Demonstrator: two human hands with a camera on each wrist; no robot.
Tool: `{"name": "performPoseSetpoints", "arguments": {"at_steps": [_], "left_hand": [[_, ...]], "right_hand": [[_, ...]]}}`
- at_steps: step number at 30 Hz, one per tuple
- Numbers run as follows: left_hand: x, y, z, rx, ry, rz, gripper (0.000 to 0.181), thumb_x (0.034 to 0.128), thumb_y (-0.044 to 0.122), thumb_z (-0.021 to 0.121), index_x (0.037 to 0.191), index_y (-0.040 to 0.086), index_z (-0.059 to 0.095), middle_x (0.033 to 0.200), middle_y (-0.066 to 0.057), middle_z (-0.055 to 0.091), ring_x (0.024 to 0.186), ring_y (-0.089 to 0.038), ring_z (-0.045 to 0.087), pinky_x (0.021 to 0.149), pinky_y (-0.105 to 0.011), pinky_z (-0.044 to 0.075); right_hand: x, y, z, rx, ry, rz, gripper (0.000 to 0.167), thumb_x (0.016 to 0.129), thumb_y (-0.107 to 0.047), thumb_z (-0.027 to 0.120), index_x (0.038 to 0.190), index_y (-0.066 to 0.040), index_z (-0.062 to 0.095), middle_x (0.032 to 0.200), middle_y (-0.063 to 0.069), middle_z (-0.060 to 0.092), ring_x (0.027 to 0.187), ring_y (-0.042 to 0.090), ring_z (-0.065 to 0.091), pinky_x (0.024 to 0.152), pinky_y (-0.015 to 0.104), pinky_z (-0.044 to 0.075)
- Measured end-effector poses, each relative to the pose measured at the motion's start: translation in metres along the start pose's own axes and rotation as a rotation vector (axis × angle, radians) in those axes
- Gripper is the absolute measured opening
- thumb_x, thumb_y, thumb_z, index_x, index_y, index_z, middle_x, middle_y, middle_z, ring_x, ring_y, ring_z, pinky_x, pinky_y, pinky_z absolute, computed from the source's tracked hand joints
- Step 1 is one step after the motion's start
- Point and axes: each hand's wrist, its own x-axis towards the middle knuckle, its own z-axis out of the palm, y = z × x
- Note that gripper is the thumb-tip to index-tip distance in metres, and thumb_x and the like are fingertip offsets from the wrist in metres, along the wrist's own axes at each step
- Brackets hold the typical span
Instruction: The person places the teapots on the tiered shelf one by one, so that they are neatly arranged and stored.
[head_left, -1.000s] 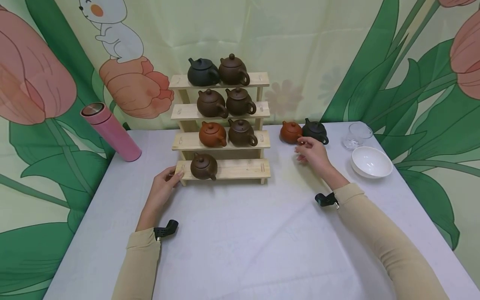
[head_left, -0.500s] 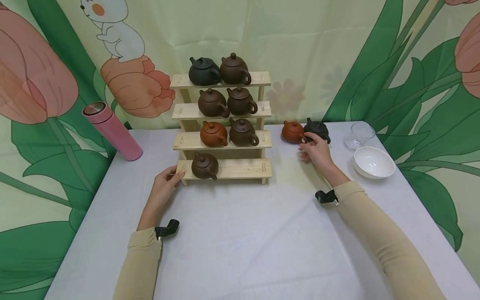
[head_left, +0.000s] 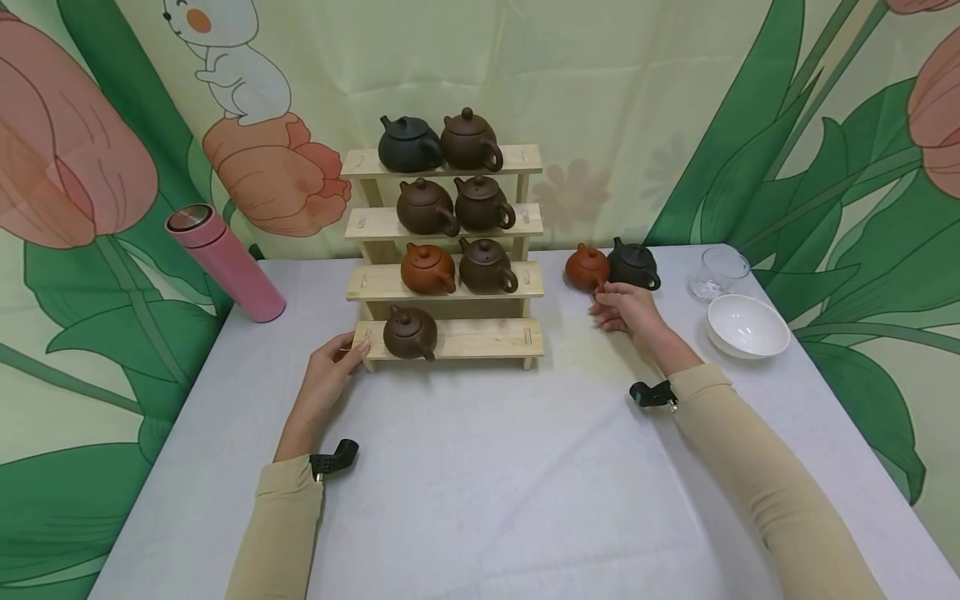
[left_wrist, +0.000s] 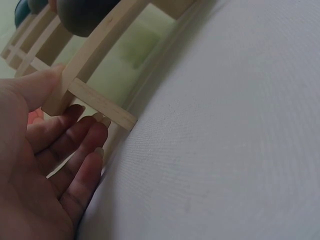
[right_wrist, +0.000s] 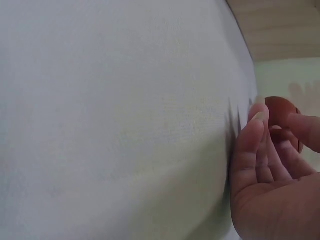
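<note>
In the head view my left hand (head_left: 327,372) grips the left end of the lowest step of a wooden tiered stand (head_left: 487,339). The left wrist view has the thumb on top of the board's end (left_wrist: 62,92) and the fingers curled beneath. At the right, my right hand (head_left: 630,312) pinches the handle of a reddish-brown clay teapot (head_left: 587,267) on the table. Thumb and fingers partly hide this teapot (right_wrist: 281,111) in the right wrist view. Touching or very close to its right side is a black teapot (head_left: 633,265). A dark brown teapot (head_left: 409,333) sits on the lowest step.
The upper steps carry several teapots, among them a reddish one (head_left: 427,268) and a black one (head_left: 409,144). A pink thermos (head_left: 232,271) stands at the far left. Far right are a glass cup (head_left: 718,271) and a white bowl (head_left: 747,327) on the white-covered table (head_left: 480,483).
My right hand has shifted slightly down and left, its fingers now at the reddish-brown teapot's handle. That teapot has turned or shifted a little. The left hand has kept its place.
</note>
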Motion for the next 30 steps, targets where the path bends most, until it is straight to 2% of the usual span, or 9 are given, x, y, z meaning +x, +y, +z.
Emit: {"name": "performPoseSetpoints", "arguments": {"at_steps": [4, 10, 18, 21, 27, 30], "left_hand": [[0.000, -0.001, 0.000, -0.002, -0.001, 0.002, 0.068, 0.0941, 0.058, 0.058, 0.145, 0.013, 0.049, 0.130, -0.009, 0.059, 0.104, -0.016, 0.053, 0.082, -0.020, 0.049], [0.000, 0.000, 0.001, -0.006, -0.006, 0.003, 0.068, 0.0949, 0.056, 0.058, 0.145, 0.012, 0.049, 0.132, -0.010, 0.058, 0.106, -0.016, 0.053, 0.083, -0.020, 0.049], [0.002, 0.000, 0.000, -0.006, -0.005, -0.007, 0.069, 0.0944, 0.057, 0.058, 0.146, 0.012, 0.049, 0.131, -0.011, 0.058, 0.105, -0.016, 0.054, 0.082, -0.018, 0.050], [0.002, -0.001, 0.000, -0.010, -0.008, -0.008, 0.068, 0.0948, 0.055, 0.059, 0.146, 0.012, 0.049, 0.132, -0.012, 0.058, 0.105, -0.016, 0.053, 0.082, -0.018, 0.049], [0.002, 0.000, 0.001, -0.015, -0.001, -0.007, 0.065, 0.0957, 0.052, 0.059, 0.145, 0.011, 0.049, 0.131, -0.012, 0.058, 0.104, -0.017, 0.053, 0.081, -0.018, 0.049], [0.002, 0.000, 0.001, -0.018, 0.001, -0.013, 0.065, 0.0954, 0.052, 0.060, 0.145, 0.011, 0.049, 0.131, -0.012, 0.058, 0.105, -0.017, 0.053, 0.081, -0.018, 0.049]], "right_hand": [[-0.009, -0.007, 0.004, 0.021, -0.033, 0.001, 0.019, 0.101, -0.016, 0.057, 0.115, -0.005, 0.051, 0.079, 0.001, 0.074, 0.060, 0.011, 0.064, 0.059, 0.024, 0.054], [-0.024, -0.013, 0.007, -0.016, -0.061, 0.002, 0.035, 0.102, -0.020, 0.054, 0.123, 0.008, 0.050, 0.080, 0.003, 0.074, 0.064, 0.012, 0.064, 0.062, 0.024, 0.055], [-0.032, -0.008, 0.007, -0.022, -0.029, -0.031, 0.041, 0.102, -0.021, 0.054, 0.125, 0.013, 0.049, 0.079, 0.003, 0.073, 0.066, 0.011, 0.066, 0.064, 0.025, 0.056], [-0.030, -0.003, 0.006, -0.004, -0.013, -0.020, 0.039, 0.101, -0.022, 0.055, 0.120, 0.012, 0.052, 0.077, 0.002, 0.073, 0.065, 0.011, 0.067, 0.063, 0.025, 0.056], [-0.022, 0.008, 0.000, 0.030, 0.047, 0.001, 0.035, 0.100, -0.033, 0.059, 0.106, 0.002, 0.060, 0.073, 0.001, 0.073, 0.062, 0.011, 0.068, 0.059, 0.024, 0.055], [-0.026, 0.006, 0.000, 0.016, 0.058, -0.003, 0.035, 0.100, -0.033, 0.058, 0.105, 0.001, 0.061, 0.073, 0.001, 0.073, 0.064, 0.012, 0.069, 0.061, 0.024, 0.055]]}}
